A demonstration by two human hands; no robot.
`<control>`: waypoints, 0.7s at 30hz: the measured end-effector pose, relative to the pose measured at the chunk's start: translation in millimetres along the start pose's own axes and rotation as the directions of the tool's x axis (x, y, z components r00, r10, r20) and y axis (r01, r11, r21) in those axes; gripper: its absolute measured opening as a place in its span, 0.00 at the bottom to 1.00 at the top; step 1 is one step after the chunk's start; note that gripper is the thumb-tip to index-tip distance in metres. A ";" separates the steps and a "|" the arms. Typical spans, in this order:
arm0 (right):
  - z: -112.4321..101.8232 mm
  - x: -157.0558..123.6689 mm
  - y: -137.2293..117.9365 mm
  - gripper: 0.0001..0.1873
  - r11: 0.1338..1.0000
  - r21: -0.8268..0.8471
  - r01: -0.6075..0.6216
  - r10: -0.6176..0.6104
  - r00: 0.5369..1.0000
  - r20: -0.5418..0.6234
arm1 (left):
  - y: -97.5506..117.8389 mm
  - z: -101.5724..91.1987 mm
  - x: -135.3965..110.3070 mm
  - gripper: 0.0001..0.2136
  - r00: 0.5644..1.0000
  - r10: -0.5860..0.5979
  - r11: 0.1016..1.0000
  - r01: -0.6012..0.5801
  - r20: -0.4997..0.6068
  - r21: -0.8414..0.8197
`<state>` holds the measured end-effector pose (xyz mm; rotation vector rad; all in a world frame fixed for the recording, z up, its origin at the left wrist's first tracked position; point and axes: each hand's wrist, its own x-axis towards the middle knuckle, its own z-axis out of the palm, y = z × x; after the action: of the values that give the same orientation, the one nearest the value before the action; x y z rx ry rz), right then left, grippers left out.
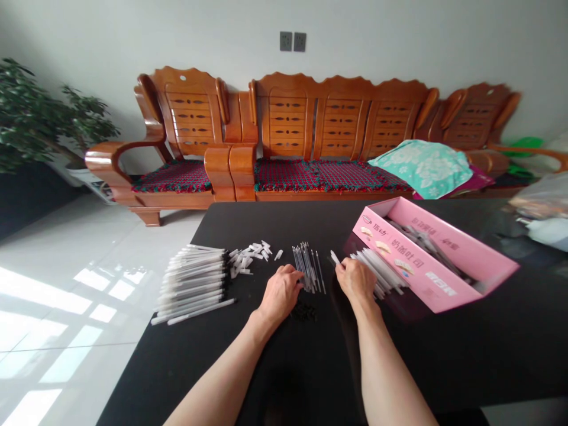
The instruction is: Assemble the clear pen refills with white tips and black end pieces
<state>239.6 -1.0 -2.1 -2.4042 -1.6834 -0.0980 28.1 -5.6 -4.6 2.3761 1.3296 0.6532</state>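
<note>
My left hand (281, 290) is closed, its fingertips pinched at the lower left of a row of thin pen refills (316, 269); what they hold is hidden. My right hand (355, 277) is closed around a whitish pen barrel (334, 257), whose end sticks out past the fingers. Beside that hand lies a stack of frosted pen barrels (382, 273). Small black parts (305, 310) are heaped just right of my left wrist. White pen caps (248, 257) lie scattered beyond my left hand, and a pile of pens with black ends (193, 284) is at the left.
A pink cardboard box (399, 251) holding dark and grey sticks stands right of my right hand on the black table (266, 222). Plastic bags (548, 213) rest at the far right. Behind the table is a wooden bench (288, 118) with a turquoise cloth (426, 168).
</note>
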 end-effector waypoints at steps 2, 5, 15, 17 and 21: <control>1.3 1.0 0.9 0.15 1.000 0.000 -0.007 0.007 1.000 -0.019 | -2.8 1.7 -0.8 0.08 1.000 0.005 1.000 -0.006 0.007 0.021; 1.2 2.0 0.8 0.15 0.999 0.017 -0.032 0.033 0.998 -0.059 | -6.1 -1.4 -2.6 0.09 1.000 -0.005 1.000 0.005 -0.006 0.029; 8.0 -7.2 -23.2 0.12 0.956 0.283 0.074 -0.017 0.980 -0.197 | -5.7 -4.5 1.1 0.09 0.996 -0.078 0.996 0.080 -0.029 0.043; 10.1 -8.3 -25.8 0.12 0.952 0.292 0.096 -0.045 0.983 -0.177 | -7.6 -5.4 0.7 0.08 0.993 -0.107 0.993 0.109 -0.046 0.045; 13.4 -8.6 -26.9 0.12 0.938 0.325 0.123 -0.069 0.983 -0.172 | -10.7 -7.9 -1.3 0.06 0.981 -0.174 0.981 0.179 -0.082 0.069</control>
<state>210.6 2.6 -13.3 -2.0121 -1.5989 -0.0147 15.7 -0.8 -3.6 2.2769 1.6032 0.6570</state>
